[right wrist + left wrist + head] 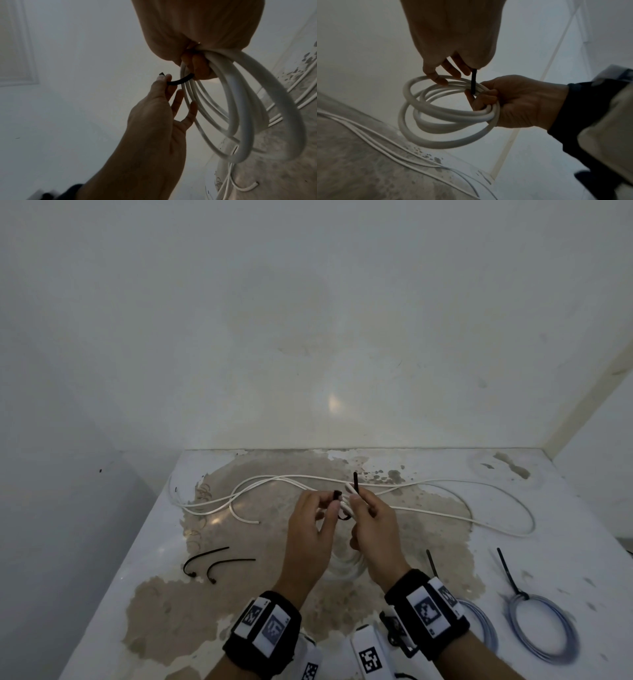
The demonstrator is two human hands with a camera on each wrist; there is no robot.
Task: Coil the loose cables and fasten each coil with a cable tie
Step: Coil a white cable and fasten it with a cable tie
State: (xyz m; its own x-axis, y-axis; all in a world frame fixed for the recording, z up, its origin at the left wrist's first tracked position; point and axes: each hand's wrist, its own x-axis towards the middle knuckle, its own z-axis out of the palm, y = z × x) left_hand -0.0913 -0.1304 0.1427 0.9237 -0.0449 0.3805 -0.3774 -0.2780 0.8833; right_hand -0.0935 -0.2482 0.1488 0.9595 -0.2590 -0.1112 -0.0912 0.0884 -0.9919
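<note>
Black plastic, a cable tie (180, 81) loops around a white cable coil (447, 112) held above the worktop (428, 546). The right hand (371, 529) has its grip closed on the bunched coil and the tie's upright tail; the left hand (310, 529) pinches the tie's other end. Behind them loose white cable (445, 498) sprawls; two spare ties (219, 565) lie left, two tied grey coils (544, 628) right.
</note>
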